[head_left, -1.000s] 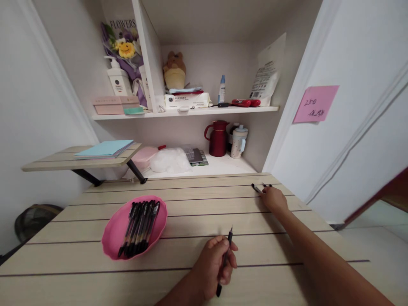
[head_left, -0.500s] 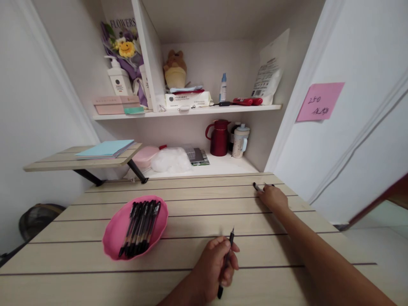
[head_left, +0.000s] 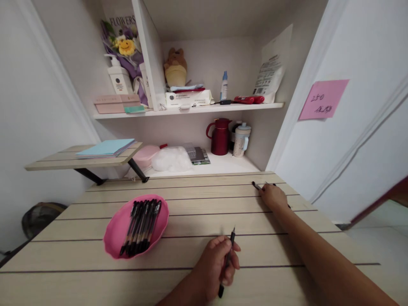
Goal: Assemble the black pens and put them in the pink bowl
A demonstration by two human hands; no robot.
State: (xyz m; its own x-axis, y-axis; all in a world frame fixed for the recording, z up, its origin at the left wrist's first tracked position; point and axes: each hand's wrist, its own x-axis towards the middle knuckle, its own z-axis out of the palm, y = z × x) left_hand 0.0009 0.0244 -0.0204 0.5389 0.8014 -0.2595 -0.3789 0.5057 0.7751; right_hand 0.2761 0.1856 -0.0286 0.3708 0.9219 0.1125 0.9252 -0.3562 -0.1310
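My left hand (head_left: 214, 267) is closed round a black pen (head_left: 227, 259), tip pointing away from me, low over the near middle of the wooden table (head_left: 191, 221). My right hand (head_left: 273, 196) reaches to the far right of the table, fingers curled over black pens (head_left: 256, 185) lying there; one pen's end sticks out past my fingertips. A pink bowl (head_left: 118, 229) at the left holds several black pens (head_left: 142, 225) side by side.
Behind the table a white shelf unit holds a red jug (head_left: 219, 137), a cup (head_left: 239, 139), a plastic bag (head_left: 168, 160) and boxes. A small raised shelf with a blue folder (head_left: 105, 148) stands at the left. A pink note (head_left: 322, 99) hangs on the right wall.
Both hands have stayed nearly in place. My right hand has shifted slightly on the pens at the far right. The view has drifted a little.
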